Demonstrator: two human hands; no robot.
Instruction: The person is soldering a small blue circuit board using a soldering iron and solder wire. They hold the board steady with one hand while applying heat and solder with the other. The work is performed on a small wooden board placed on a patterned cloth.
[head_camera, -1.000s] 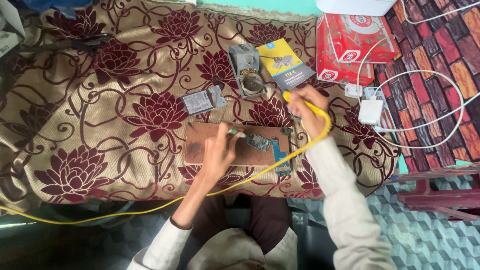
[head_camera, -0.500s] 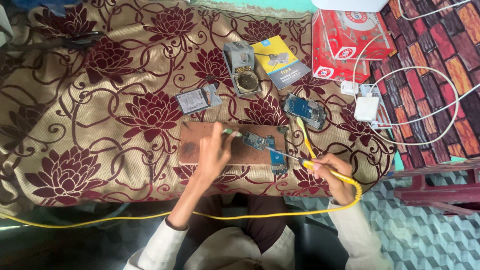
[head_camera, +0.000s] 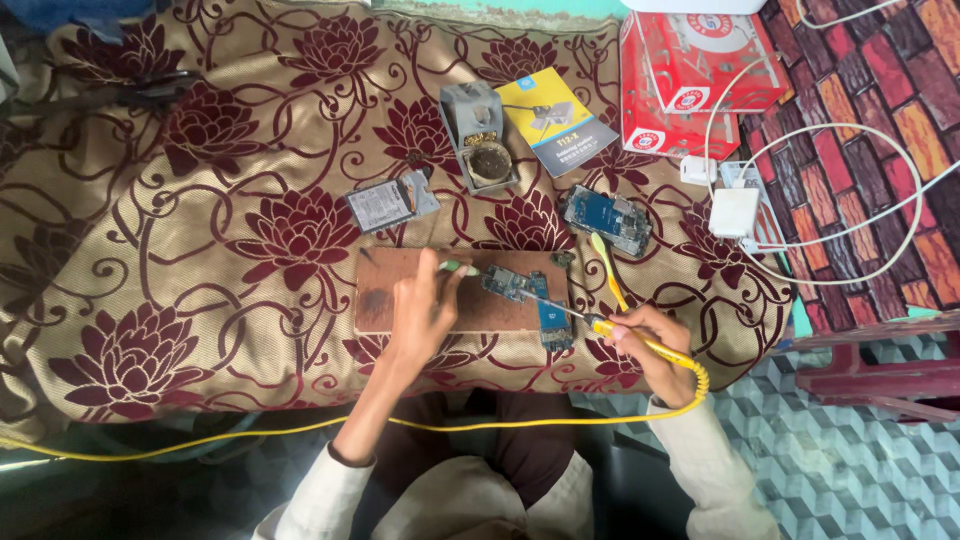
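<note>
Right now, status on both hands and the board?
Left hand pins circuit board with a small tool. Right hand holds yellow soldering iron, tip near board. Toothbrush lies beside it.

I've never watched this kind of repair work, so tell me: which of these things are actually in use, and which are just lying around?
In use:
- left hand, holding a thin tool to the circuit board
- right hand, holding the yellow soldering iron
- wooden board under the work

Lying about:
- iron stand
- blue and yellow booklet
- opened phone
- red box
- white charger
- small battery-like part
</note>
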